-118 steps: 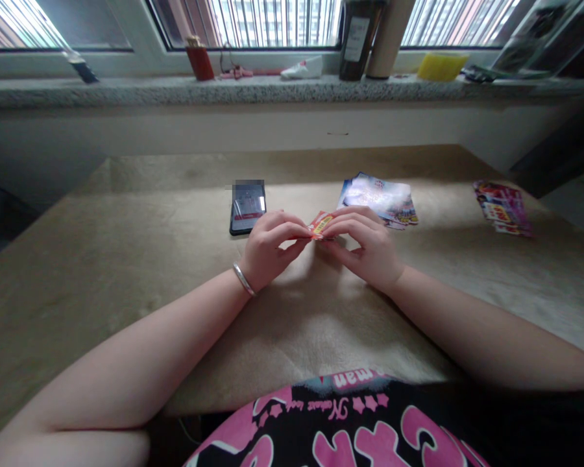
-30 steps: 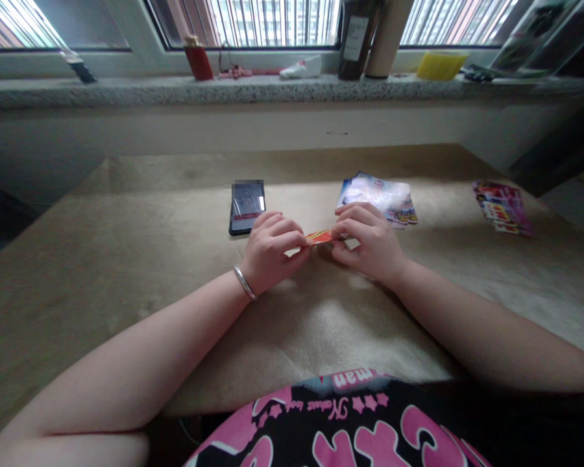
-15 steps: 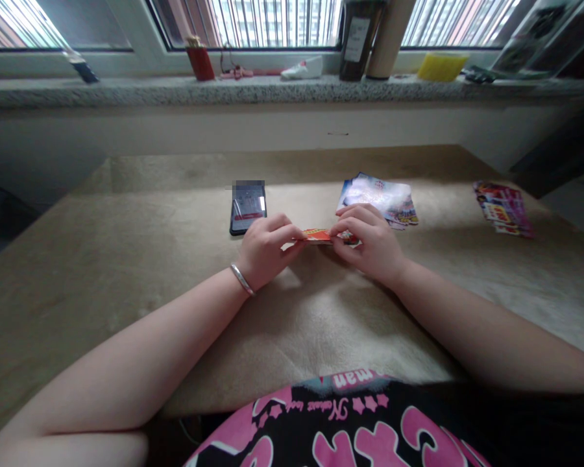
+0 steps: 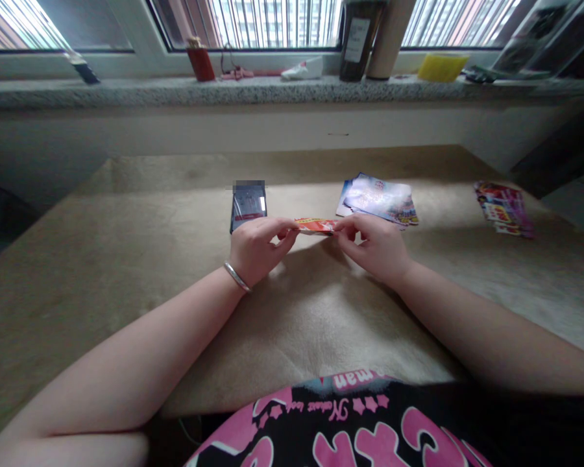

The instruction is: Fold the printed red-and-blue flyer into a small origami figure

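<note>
Red printed piece: we see the red printed piece, thin and roughly level, spanning the two hands and apparently lifted off the table; its yellow and white marks are too small for us to read.
Left hand: the left hand pinches one end, thumb below and fingers above, the gap narrow.
Right hand: the right hand pinches the opposite end likewise; we judge that the paired grip keeps the thin piece straight and steady.
Phone: the phone lies face up beyond the left hand, which covers its lower corner; we take its place to be for easy viewing, though its screen text is unreadable.
Nearer stack: the glossy sheets lie loosely overlapped beyond the right hand, glare hiding their print.
Farther stack: the purple-and-red papers lie fanned near the right edge of the table, perhaps to stay separate; their bold lettering escapes us.
Shirt: on the black shirt we can read "man".
Sill: the dark bottle bears a white label, illegible to us.
</note>
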{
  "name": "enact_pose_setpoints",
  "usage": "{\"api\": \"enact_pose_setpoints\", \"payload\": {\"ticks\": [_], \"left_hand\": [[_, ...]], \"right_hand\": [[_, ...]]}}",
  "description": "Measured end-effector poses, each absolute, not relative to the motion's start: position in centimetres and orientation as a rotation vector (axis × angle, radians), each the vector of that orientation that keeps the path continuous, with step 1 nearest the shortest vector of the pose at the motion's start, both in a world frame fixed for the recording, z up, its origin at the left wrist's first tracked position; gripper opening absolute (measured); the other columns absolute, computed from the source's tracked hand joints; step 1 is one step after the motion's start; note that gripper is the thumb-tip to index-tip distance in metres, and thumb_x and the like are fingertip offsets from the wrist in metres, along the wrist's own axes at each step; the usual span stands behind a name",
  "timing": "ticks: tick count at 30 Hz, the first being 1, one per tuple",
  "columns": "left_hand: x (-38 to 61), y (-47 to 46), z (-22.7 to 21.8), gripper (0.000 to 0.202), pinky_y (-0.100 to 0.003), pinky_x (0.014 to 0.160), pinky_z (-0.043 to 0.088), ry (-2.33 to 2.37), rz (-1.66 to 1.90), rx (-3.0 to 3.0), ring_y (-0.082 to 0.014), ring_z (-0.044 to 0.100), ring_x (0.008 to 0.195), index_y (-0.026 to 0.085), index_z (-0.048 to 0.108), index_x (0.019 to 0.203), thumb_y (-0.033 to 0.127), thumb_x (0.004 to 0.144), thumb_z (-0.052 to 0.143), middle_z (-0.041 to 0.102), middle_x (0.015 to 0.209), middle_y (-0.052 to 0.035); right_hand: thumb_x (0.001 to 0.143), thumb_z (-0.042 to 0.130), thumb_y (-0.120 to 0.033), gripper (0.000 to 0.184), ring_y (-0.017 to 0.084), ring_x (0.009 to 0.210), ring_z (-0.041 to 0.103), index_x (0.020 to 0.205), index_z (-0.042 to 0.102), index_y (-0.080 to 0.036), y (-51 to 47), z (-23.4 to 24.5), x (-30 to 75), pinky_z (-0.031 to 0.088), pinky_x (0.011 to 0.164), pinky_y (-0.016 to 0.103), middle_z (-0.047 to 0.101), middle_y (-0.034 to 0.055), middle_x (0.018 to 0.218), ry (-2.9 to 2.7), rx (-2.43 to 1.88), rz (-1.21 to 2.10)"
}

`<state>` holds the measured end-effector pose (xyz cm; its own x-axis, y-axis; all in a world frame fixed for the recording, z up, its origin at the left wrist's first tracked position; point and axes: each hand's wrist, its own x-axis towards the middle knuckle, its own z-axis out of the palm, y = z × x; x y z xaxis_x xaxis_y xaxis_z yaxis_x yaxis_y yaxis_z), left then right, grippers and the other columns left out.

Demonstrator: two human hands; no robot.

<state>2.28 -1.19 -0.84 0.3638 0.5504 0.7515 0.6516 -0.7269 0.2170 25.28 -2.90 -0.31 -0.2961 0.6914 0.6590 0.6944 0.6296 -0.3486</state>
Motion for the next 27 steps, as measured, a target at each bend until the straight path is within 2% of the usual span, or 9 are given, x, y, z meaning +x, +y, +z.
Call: {"api": "enact_pose_setpoints", "payload": {"ticks": [7,10,13,19,22,27], "left_hand": [[2.2,-1.1,-1.1,0.017,-0.017,0.057,0.05,-1.254,-1.561,-2.549,-0.0091,0.064,0.068,0.018,0.066,0.095,0.03,0.084,0.06,0.072,0.086,-0.002],[2.2,-1.2,-0.9,0.021,-0.018,0.062,0.053,-1.24,-1.638,-2.599,-0.0094,0.065,0.071,0.017,0.066,0.095,0.035,0.086,0.06,0.071,0.088,-0.0035],[2.4,-1.3,-0.8,0.022,-0.017,0.06,0.053,-1.275,-1.676,-2.613,-0.009,0.065,0.069,0.017,0.067,0.092,0.037,0.086,0.06,0.071,0.086,-0.0032],[2.7,-0.5,-1.6,0.014,-0.015,0.053,0.051,-1.414,-1.794,-2.64,-0.0085,0.064,0.065,0.015,0.065,0.086,0.028,0.084,0.061,0.07,0.082,-0.0032],[2.5,0.2,-2.3,0.011,-0.017,0.051,0.052,-1.468,-1.793,-2.724,-0.0093,0.064,0.061,0.015,0.058,0.083,0.025,0.082,0.062,0.067,0.072,-0.0011],[2.5,0.5,-2.7,0.023,-0.018,0.05,0.053,-1.481,-1.836,-2.807,-0.0101,0.066,0.06,0.019,0.043,0.101,0.017,0.083,0.057,0.064,0.073,0.0014]], "right_hand": [[0.078,0.058,-0.025,0.009,0.01,0.05,0.056,0.081,0.066,-0.022,-3.6,-0.5,25.1,0.042,0.052,0.023,0.067,-0.0024,0.064,-1.969,-1.201,0.047],[0.078,0.059,-0.025,0.009,0.01,0.051,0.056,0.082,0.067,-0.022,-3.4,-0.6,25.2,0.042,0.052,0.023,0.067,-0.0024,0.065,-1.973,-1.216,0.081],[0.078,0.059,-0.025,0.01,0.01,0.052,0.055,0.083,0.066,-0.022,-3.1,-0.8,25.3,0.041,0.053,0.023,0.067,-0.0022,0.067,-1.984,-1.266,0.172],[0.077,0.06,-0.029,0.01,0.011,0.054,0.054,0.078,0.066,-0.022,-2.4,-1.3,25.2,0.038,0.052,0.024,0.064,-0.0026,0.063,-2.013,-1.392,0.368],[0.076,0.06,-0.031,0.011,0.012,0.054,0.053,0.075,0.064,-0.021,-2.1,-1.5,25.1,0.037,0.052,0.025,0.063,-0.0025,0.063,-1.997,-1.462,0.456],[0.075,0.06,-0.035,0.015,0.012,0.055,0.052,0.073,0.063,-0.02,-1.4,-1.8,25.4,0.036,0.052,0.025,0.062,-0.0007,0.063,-1.936,-1.534,0.538]]}}
